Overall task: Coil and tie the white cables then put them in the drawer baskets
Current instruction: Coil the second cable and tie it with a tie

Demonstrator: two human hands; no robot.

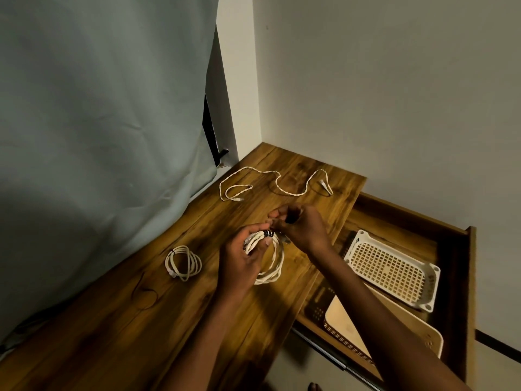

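Observation:
My left hand grips a coiled white braided cable above the wooden tabletop. A black tie is wrapped around the top of that coil. My right hand pinches the tie's dark end just above the coil. A second coiled white cable lies on the table to the left. At the far end of the table a third white cable lies loose and uncoiled. In the open drawer on the right sit a white perforated basket and a beige basket.
A grey-green curtain hangs along the table's left side. White walls close the far corner. The drawer sticks out past the table's right edge, and my right forearm crosses over it.

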